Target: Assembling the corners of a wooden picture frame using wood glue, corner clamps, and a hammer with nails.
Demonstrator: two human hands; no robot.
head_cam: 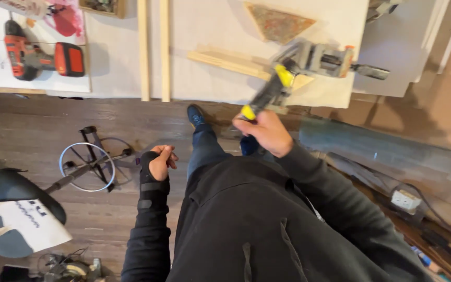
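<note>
Far left, 9 o'clock: stool base [87, 166] with chrome foot ring on dark wood floor [32, 130], grey seat just beside it. Open floor between stool and table edge.
10 o'clock: orange-black cordless drill [40, 58] flat on white table [210, 31], near front edge.
11–12 o'clock: two wood strips [152, 49] side by side, reaching table's front edge.
Left hand [160, 162] at 8 o'clock of centre: loosely curled into fist, empty, black wrist brace, hanging clear over floor, well apart from table.
Right hand [264, 133] dead centre: wrapped tight on yellow-black tool handle [267, 94], motion-blurred, angled up toward 1 o'clock, across table front edge.
1 o'clock: grey clamp vise [322, 60] on wood offcuts, triangular mottled board at 12.
Right, 3–4 o'clock: cardboard, cables, power strip [405, 199] crowding floor; little free room there.
</note>
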